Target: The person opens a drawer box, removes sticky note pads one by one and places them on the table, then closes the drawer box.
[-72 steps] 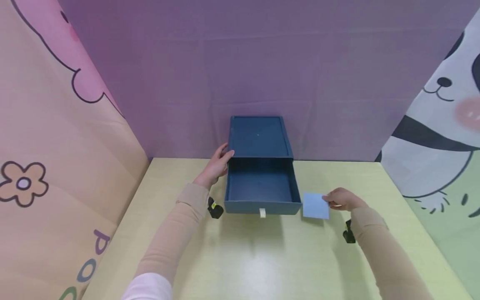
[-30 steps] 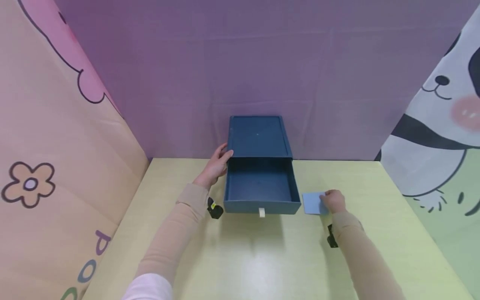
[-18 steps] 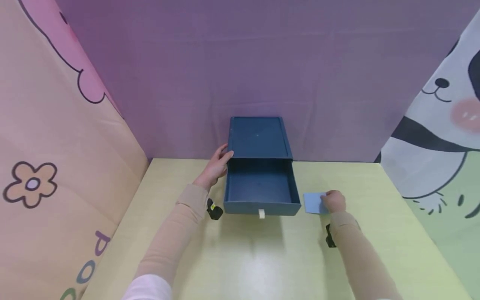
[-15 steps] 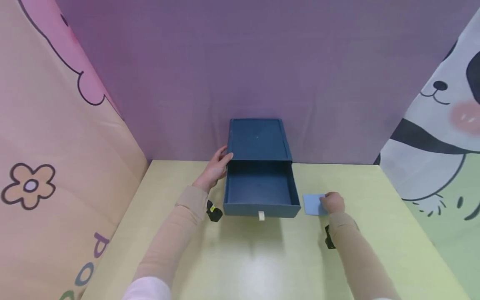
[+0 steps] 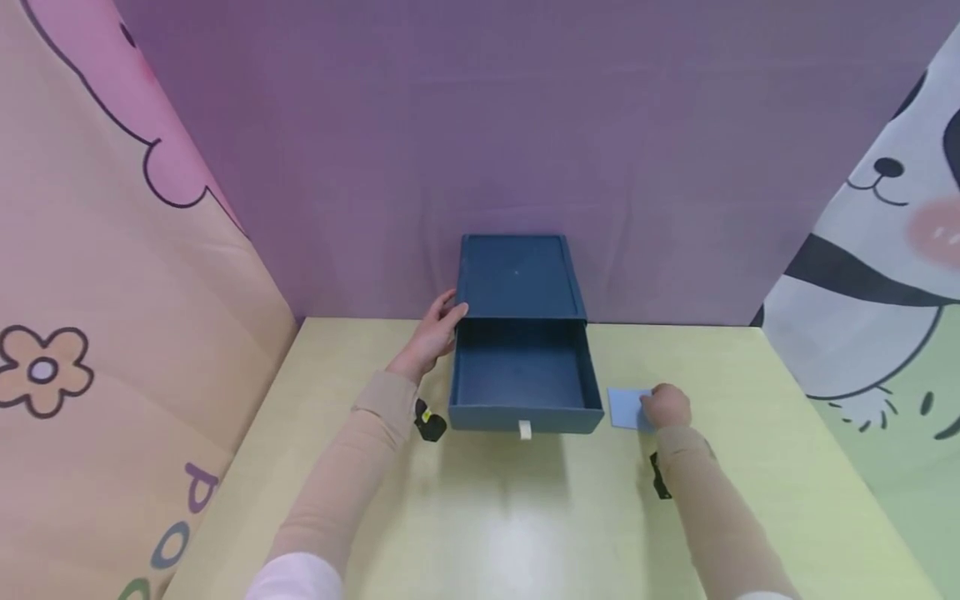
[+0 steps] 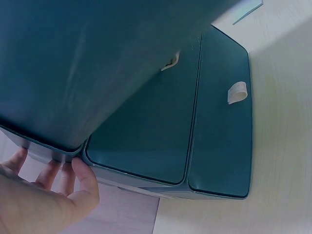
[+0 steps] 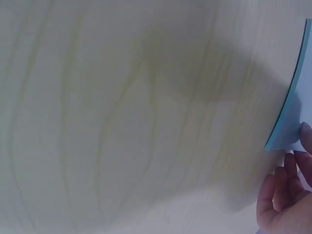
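A dark blue drawer cabinet (image 5: 517, 275) stands at the back of the table, its top drawer (image 5: 521, 375) pulled out and bare inside. My left hand (image 5: 432, 337) grips the cabinet's left side, thumb at the front edge and fingers along the side wall, as the left wrist view shows. Below the pulled-out drawer, two shut drawers show there, with a pale loop tab (image 6: 237, 92) on the lowest. To the right of the cabinet my right hand (image 5: 667, 406) pinches the right edge of a square, light blue notepad (image 5: 628, 408), low over the table; its teal edge shows in the right wrist view.
The pale wood table (image 5: 510, 517) reaches forward from a purple cloth backdrop (image 5: 525, 125). Printed cloths hang on both sides, a flower (image 5: 42, 369) on the left one and a panda (image 5: 862, 333) on the right. A black wrist camera (image 5: 430, 421) hangs below the left wrist.
Since the earliest frame, the right hand and forearm have shifted left and the hand has turned, covering more of the notepad. The left hand and drawer stay put.
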The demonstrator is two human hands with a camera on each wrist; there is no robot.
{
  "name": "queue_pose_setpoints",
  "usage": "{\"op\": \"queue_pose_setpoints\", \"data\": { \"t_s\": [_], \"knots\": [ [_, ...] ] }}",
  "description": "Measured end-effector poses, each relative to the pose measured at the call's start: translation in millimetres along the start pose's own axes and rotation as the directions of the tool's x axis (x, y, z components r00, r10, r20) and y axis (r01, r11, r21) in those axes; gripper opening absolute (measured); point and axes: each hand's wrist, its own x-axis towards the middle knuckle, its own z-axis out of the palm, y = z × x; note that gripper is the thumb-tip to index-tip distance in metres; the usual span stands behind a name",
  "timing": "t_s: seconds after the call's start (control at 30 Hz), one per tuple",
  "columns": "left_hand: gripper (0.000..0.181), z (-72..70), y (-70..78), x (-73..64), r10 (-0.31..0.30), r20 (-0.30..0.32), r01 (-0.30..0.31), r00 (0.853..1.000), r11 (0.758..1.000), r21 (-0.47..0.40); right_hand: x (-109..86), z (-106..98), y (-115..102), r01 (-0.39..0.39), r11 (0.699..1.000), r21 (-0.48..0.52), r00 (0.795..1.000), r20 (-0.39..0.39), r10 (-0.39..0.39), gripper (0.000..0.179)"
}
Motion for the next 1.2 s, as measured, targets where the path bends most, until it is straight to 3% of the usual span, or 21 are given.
{"op": "queue_pose_setpoints", "data": {
  "t_s": [0.43,0.7,0.97,1.2],
  "knots": [
    [0.058,-0.9,-3.0,2.6,-0.011,0.006,0.011,1.000,1.000,-0.021,-0.2,0.1,7.3,0.034,0.995,-0.098,0.999,-0.009,-0.035,0.039],
    [0.058,-1.3,-1.5,3.4,-0.010,0.004,0.010,1.000,1.000,-0.023,-0.9,-8.0,5.8,0.057,0.995,-0.079,0.997,-0.048,-0.061,0.042],
    [0.059,-2.0,-0.4,0.3,-0.012,0.007,0.013,1.000,0.999,-0.031,-4.4,-22.8,-1.2,0.120,0.987,-0.104,0.992,-0.016,-0.122,0.045],
    [0.059,-0.8,0.2,-2.3,-0.012,0.008,0.012,1.000,0.999,-0.030,-3.5,-25.7,-2.7,0.198,0.979,-0.050,0.980,0.004,-0.198,0.045]
  ]
}}
